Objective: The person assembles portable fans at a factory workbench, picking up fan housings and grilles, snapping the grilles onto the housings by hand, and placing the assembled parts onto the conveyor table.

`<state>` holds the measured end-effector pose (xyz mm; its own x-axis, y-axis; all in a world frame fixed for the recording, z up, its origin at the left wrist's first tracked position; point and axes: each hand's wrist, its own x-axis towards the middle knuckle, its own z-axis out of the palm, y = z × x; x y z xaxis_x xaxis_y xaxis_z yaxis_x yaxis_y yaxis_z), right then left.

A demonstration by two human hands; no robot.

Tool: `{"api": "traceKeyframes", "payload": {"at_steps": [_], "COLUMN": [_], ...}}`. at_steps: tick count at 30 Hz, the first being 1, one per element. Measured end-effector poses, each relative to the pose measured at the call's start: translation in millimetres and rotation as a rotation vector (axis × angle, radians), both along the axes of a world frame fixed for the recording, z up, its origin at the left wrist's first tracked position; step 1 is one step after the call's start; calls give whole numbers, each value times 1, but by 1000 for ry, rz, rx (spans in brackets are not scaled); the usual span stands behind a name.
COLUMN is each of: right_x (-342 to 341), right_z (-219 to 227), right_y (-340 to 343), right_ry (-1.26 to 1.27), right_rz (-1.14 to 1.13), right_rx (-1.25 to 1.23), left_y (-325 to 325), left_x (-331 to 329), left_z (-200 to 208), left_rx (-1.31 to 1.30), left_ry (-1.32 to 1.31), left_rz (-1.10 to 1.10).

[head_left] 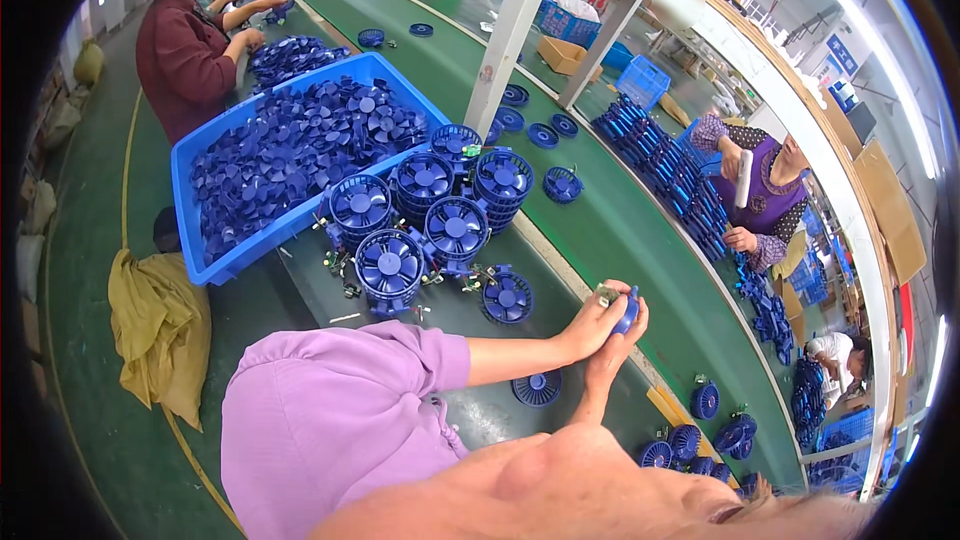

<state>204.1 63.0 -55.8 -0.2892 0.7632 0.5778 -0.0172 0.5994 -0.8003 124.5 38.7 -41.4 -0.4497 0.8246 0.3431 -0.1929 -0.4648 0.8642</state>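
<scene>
My left hand (588, 328) and my right hand (612, 348) are closed together around a blue fan housing (629, 311), held above the edge of the green conveyor belt. A small circuit board (607, 294) shows at the fingertips beside it. My fingers hide much of the housing. Below my left forearm a slotted round blue cover (536, 388) lies on the table. Just left of my hands lies a single fan unit with blades (507, 297). Beyond it stand several stacks of blue fan housings (456, 230), with blades in the top ones and small boards on wires hanging beside them.
A large blue bin (188, 225) full of loose fan blades sits to the left. Several round covers (543, 135) and fan units (705, 400) lie along the conveyor (600, 230). A white post (512, 35) rises beyond the stacks. Co-workers (185, 50) work nearby, one across the belt (765, 175).
</scene>
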Motion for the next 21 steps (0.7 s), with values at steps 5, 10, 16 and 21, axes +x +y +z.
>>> {"api": "traceKeyframes", "payload": {"at_steps": [5, 10, 16, 21], "right_x": [8, 4, 17, 71], "right_z": [-29, -16, -11, -24], "right_y": [0, -2, 42, 41], "right_ry": [342, 416, 41, -603], "right_rz": [212, 196, -135, -763], "right_rx": [-429, -681, -313, 172], "left_y": [-22, -10, -17, -42], "left_x": [7, 0, -24, -48], "left_z": [9, 3, -21, -28], "left_rx": [189, 186, -108, -176], "left_ry": [476, 575, 754, 1089], "left_rz": [352, 339, 197, 237]}}
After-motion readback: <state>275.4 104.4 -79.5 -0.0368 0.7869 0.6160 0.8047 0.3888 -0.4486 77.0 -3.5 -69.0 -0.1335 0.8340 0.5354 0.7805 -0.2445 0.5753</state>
